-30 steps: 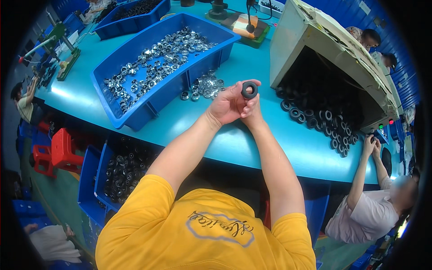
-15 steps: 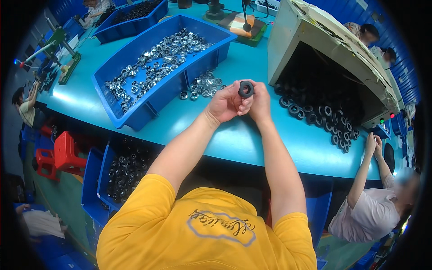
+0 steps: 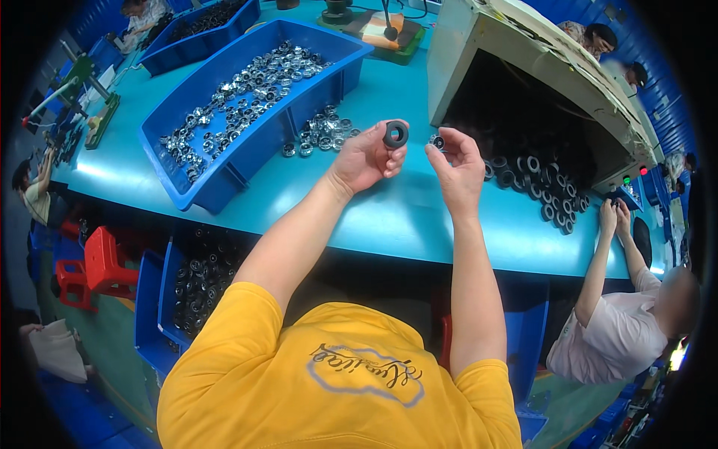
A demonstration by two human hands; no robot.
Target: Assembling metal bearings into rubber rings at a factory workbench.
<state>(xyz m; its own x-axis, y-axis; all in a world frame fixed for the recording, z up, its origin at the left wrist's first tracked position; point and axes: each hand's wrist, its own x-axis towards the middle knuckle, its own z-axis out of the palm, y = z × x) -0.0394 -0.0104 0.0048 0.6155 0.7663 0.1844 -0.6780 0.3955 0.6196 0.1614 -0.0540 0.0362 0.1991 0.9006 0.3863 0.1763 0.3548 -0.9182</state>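
My left hand [image 3: 365,159] is closed around a black rubber ring [image 3: 396,135], with the ring's round opening facing me. A short way to its right, my right hand [image 3: 460,165] pinches a small shiny metal hub [image 3: 437,142] between thumb and fingers. The two hands are apart, above the table. Left of my left hand lies a loose cluster of silver metal hubs [image 3: 327,131] on the tabletop. Many black rings [image 3: 550,187] spill from the mouth of a cream-coloured box, beyond my right hand.
A long blue bin [image 3: 217,196] of metal hubs stands on the turquoise table [image 3: 359,224]. The cream box [image 3: 458,60] stands at the right. Below the table edge sits a blue crate [image 3: 166,299] of dark wheels. A co-worker [image 3: 617,337] works at the far right; red stools [image 3: 108,262] stand left.
My hands were together at the black ring; now they are apart. My right hand has moved right and a metal hub shows in its fingers. The view has shifted slightly.
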